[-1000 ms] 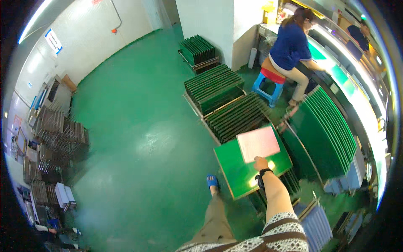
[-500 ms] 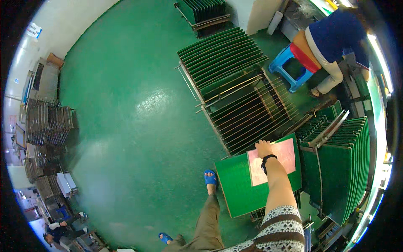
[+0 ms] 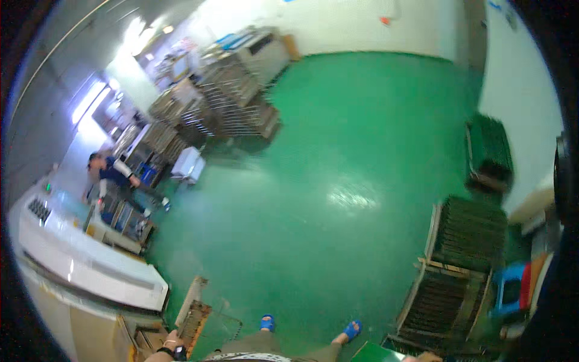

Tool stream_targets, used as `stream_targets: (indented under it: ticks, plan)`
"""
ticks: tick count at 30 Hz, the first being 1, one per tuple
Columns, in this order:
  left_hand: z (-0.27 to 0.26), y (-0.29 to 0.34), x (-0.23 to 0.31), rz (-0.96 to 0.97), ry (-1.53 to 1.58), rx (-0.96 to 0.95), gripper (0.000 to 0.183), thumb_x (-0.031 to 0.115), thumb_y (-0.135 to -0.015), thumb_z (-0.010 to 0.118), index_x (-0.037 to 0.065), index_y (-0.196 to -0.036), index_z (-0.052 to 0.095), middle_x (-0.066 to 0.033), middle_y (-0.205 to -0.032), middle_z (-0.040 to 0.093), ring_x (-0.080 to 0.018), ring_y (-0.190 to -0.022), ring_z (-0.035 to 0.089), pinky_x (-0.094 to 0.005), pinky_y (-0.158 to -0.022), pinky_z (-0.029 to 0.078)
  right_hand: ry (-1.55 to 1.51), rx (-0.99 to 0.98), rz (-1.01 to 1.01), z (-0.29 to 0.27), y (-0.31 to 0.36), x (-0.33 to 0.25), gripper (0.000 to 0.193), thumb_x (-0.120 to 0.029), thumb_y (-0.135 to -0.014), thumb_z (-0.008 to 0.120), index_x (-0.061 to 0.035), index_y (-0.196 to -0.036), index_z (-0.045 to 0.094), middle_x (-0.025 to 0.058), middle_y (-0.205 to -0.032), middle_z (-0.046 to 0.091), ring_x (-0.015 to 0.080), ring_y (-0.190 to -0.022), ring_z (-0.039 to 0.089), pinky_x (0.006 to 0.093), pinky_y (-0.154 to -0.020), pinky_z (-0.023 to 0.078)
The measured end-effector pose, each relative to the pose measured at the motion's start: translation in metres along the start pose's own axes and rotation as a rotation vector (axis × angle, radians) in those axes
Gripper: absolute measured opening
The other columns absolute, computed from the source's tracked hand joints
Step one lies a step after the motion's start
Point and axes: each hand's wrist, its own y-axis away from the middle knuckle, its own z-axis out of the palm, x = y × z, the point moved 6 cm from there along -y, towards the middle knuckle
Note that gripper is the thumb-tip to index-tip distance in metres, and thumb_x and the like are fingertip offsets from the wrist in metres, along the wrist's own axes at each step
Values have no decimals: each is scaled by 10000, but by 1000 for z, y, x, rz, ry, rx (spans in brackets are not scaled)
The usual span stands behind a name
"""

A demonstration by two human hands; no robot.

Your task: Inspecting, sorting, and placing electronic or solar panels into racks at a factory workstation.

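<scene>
Green floor (image 3: 289, 241) spreads beyond the left hand (image 3: 172, 342), at a slotted rack (image 3: 195, 321) an uneven pull could tip; rightward, a green board (image 3: 375, 354) near the right hand (image 3: 429, 357) could slip if bumped. I can't make out whether either hand's fingers grip.

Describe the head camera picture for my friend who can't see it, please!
The person's left hand is at a slotted rack at the lower left; the right hand, barely in view, is near a green board. Dark racks line the right side of a shiny green floor, and another person is at the left.
</scene>
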Motion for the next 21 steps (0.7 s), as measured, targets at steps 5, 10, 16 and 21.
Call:
stream_targets:
  ticks: [5,10,16,21]
  plan:
    - [80,-64,-7,150,361,-44,395,260,-628,664,35,-938,564,-213,-903,599,-390,-867,554,-412,-752,450,773,-205,-451,11,-4,-62,164,-204,-772,580,-101,-900,590,80,-599,522,174,-417,430,309,-358,342]
    - [137,-141,-43,37,387,-227,309,214,-644,615,64,-915,596,-185,-866,613,-375,-832,562,-414,-733,455,528,279,-570,15,55,-208,117,-121,-750,560,-14,-704,559,86,-524,491,203,-403,465,343,-332,334]
    - [126,-182,-67,-101,609,-259,303,213,-655,608,64,-918,597,-184,-869,612,-370,-832,562,-412,-731,456,942,881,-860,161,195,-452,255,-212,-746,595,9,-872,615,192,-789,608,351,-728,571,432,-657,457]
    - [79,-232,-57,-220,775,-234,298,213,-663,602,64,-921,598,-183,-872,612,-365,-832,562,-411,-730,456,888,1051,-1377,263,195,-634,223,-203,-799,558,-29,-923,622,178,-890,612,340,-798,570,403,-694,457]
